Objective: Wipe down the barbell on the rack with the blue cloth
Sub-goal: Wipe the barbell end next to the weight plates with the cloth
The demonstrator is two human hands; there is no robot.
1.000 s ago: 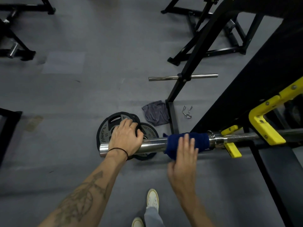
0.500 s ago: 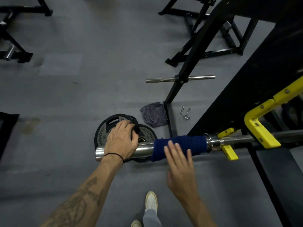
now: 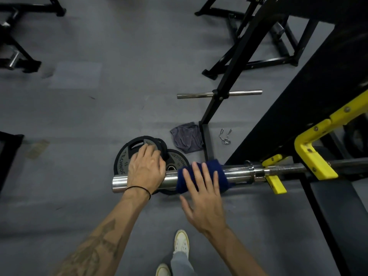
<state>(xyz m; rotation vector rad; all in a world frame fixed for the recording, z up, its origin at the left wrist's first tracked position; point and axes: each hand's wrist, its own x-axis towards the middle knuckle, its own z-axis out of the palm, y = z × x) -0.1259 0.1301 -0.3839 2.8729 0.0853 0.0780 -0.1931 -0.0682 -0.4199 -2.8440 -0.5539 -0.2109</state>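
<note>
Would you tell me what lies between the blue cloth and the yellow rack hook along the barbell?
In the head view, only bare chrome sleeve and its collar lie between blue cloth and yellow hook.

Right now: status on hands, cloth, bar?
Left hand gripping the barbell sleeve near its end. Right hand flat, fingers straight, pressing blue cloth wrapped on sleeve. Nothing blocking the sleeve.

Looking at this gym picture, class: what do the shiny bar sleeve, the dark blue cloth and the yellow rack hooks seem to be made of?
Shiny bar sleeve: probably chromed steel, mirror-bright with sharp highlights.
Dark blue cloth: soft woven fabric, likely towelling; matt, wrapped round the sleeve.
Yellow rack hooks: glossy yellow with visible bolts; plastic or painted metal, cannot tell.
</note>
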